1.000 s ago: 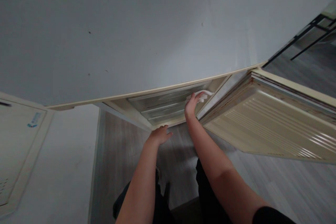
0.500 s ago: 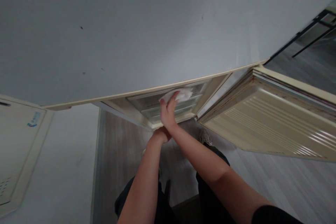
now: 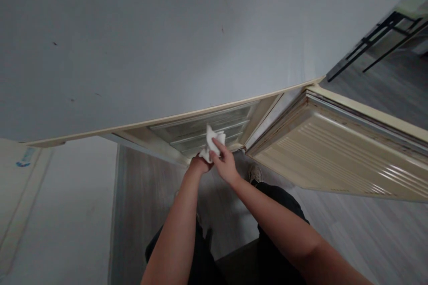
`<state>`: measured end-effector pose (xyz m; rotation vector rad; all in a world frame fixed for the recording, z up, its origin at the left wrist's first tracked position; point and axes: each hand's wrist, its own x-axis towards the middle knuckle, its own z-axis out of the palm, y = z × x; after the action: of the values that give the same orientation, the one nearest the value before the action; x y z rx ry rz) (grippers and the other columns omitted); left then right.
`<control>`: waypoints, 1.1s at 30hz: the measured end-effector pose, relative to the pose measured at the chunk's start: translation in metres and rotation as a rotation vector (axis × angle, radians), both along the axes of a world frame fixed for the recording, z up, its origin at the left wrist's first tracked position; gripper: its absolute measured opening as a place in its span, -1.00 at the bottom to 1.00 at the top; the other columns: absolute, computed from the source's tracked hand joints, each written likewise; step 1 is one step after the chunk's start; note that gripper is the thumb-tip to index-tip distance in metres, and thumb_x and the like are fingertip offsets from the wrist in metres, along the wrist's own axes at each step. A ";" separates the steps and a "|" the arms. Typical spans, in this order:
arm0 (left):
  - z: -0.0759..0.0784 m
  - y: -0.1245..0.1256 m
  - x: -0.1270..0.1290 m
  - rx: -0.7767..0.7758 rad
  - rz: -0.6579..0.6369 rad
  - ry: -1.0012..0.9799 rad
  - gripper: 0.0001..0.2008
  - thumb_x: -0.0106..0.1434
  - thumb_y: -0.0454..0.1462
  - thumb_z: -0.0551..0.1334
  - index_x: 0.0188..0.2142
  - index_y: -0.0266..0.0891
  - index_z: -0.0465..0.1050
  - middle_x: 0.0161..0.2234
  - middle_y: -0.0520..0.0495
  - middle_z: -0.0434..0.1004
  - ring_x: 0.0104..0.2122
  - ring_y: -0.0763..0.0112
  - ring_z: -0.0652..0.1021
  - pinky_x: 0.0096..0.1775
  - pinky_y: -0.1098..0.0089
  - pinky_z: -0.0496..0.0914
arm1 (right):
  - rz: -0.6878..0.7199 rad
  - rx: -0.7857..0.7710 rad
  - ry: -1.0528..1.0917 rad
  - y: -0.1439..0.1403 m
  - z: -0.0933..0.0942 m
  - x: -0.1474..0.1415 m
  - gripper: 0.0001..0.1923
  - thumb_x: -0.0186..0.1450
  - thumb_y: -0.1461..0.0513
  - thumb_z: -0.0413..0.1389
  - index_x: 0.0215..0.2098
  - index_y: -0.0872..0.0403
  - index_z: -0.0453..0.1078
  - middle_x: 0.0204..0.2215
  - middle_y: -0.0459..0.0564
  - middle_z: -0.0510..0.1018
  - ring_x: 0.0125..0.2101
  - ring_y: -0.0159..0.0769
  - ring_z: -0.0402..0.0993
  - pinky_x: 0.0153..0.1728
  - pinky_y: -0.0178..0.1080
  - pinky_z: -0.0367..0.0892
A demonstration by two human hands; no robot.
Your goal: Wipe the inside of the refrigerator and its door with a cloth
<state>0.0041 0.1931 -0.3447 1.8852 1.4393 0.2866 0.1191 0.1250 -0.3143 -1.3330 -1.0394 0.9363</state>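
Observation:
A crumpled white wipe, paper or cloth, [image 3: 214, 141] is pinched in my right hand [image 3: 224, 160], with the thumb and fingers closed on it. Its lower left edge meets my left hand [image 3: 202, 163], which is just below and to the left. The wipe and shadow hide my left fingers, so their grip does not show. Both hands are in front of the open fridge compartment [image 3: 187, 136], whose inside has pale ridges or shelves. To the right, the cream ribbed fridge door [image 3: 337, 151] hangs open, with dark stains along its seal.
The grey top panel [image 3: 167, 44] of the appliance spans the upper view. A white panel [image 3: 73, 205] stands at left. Below are my shoe [image 3: 255, 173], dark-trousered legs and the wood-look floor [image 3: 354, 231]. Black metal legs [image 3: 374, 38] of furniture are at upper right.
My right hand has drawn the wipe back from the compartment's inside toward me and down to my left hand. My view has shifted a little to the right.

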 end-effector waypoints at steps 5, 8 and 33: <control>0.011 0.005 0.045 -0.285 0.175 -0.366 -0.50 0.38 0.13 0.13 -0.09 -0.27 0.48 -0.20 -0.11 0.58 -0.26 0.35 0.58 -0.15 0.20 0.51 | -0.250 -0.161 0.543 -0.013 0.016 0.056 -0.44 0.07 0.05 0.35 -0.01 -0.01 0.32 -0.34 -0.15 0.58 -0.40 -0.34 0.50 -0.35 -0.31 0.39; 0.019 0.000 0.064 -0.397 0.254 -0.566 -0.35 0.29 0.28 0.03 -0.22 -0.26 0.48 -0.34 -0.07 0.56 -0.42 0.39 0.54 -0.34 0.32 0.46 | -0.230 -0.251 0.592 -0.006 0.016 0.076 -0.35 -0.05 0.12 0.36 -0.04 -0.01 0.26 -0.39 -0.20 0.55 -0.48 -0.38 0.43 -0.44 -0.36 0.31; 0.039 -0.005 0.052 -0.002 0.090 -0.511 -0.79 0.24 -0.06 0.25 -0.30 -0.12 0.50 -0.38 0.02 0.57 -0.33 0.30 0.51 -0.20 0.36 0.35 | 0.429 -0.392 0.064 0.026 -0.023 0.073 -0.89 0.27 0.23 0.08 -0.24 0.07 0.40 -0.45 -0.10 0.56 -0.57 -0.39 0.47 -0.52 -0.35 0.36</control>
<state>0.0561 0.1880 -0.3061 1.5916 1.1679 0.7497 0.1917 0.1511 -0.3368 -1.4077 -1.1546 1.5575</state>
